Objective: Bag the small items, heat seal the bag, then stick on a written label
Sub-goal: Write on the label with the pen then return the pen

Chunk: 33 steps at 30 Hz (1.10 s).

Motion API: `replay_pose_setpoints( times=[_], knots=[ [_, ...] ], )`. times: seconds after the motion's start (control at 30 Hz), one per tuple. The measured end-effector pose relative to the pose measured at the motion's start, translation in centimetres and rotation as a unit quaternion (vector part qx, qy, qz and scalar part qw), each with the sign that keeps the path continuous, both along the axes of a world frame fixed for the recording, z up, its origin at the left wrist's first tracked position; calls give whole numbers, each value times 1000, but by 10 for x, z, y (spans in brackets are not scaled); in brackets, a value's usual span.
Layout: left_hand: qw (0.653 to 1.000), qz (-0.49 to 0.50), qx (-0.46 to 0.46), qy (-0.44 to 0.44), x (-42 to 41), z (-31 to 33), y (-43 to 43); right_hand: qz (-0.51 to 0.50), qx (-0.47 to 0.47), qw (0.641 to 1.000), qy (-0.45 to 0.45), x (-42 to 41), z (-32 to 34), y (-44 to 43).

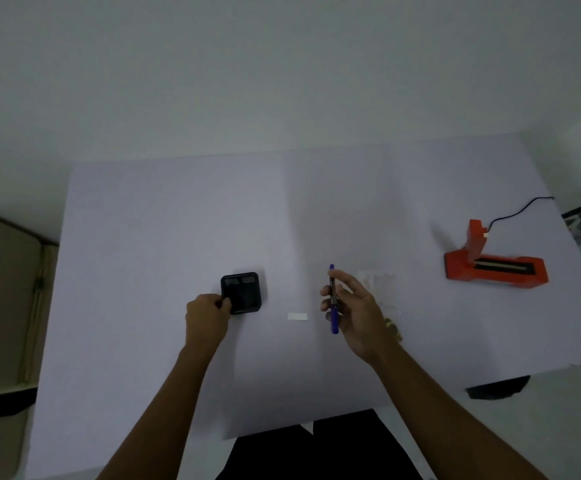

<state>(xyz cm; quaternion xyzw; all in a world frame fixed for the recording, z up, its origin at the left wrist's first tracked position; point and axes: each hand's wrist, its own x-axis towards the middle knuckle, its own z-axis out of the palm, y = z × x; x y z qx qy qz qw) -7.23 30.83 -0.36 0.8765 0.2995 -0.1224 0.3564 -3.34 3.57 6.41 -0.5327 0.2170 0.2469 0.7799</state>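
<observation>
My right hand (353, 308) holds a blue pen (333, 299) upright, its fingers wrapped around the barrel. A small white label (297, 317) lies flat on the table just left of that hand. Behind the right hand lies a clear plastic bag (377, 284), faint and partly hidden; brownish small items (393, 330) show at its near end. My left hand (207, 315) grips the near left corner of a black square tray (242, 292). An orange heat sealer (493, 263) stands at the right with its arm raised.
The white table (178, 220) spans the view, its near edge cut by my dark clothing. The sealer's black cord (521, 211) runs off the far right edge. A beige chair (1, 306) stands to the left of the table.
</observation>
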Motion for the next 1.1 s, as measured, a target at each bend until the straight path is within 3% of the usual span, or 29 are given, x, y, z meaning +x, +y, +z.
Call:
replay_pose_setpoints(
  times=[0.1, 0.17, 0.23, 0.33, 0.47, 0.7, 0.93, 1.1],
  knots=[
    [996, -33, 77, 26, -1, 17, 1, -10, 70, 996, 57, -8, -1, 8],
    [993, -70, 90, -16, -1, 39, -6, 4, 67, 995, 75, -11, -1, 14],
    [992, -104, -15, -70, -1, 66, -24, 27, 62, 994, 88, -15, -1, 21],
    [962, -198, -170, -77, -7, 92, -57, 39, 27, 995, 88, -21, -1, 30],
    [940, -292, -125, -123, -18, 90, -80, 19, 6, 997, 69, -25, 1, 38],
    [935, -318, -123, -98, -24, 85, -91, 31, -30, 997, 60, -31, 3, 38],
    [938, -290, -184, -51, -26, 93, -96, -55, 4, 992, 111, -29, -6, 39],
    [943, -179, -280, -19, -32, 96, -67, -256, 0, 956, 142, -2, -14, -2]
  ],
)
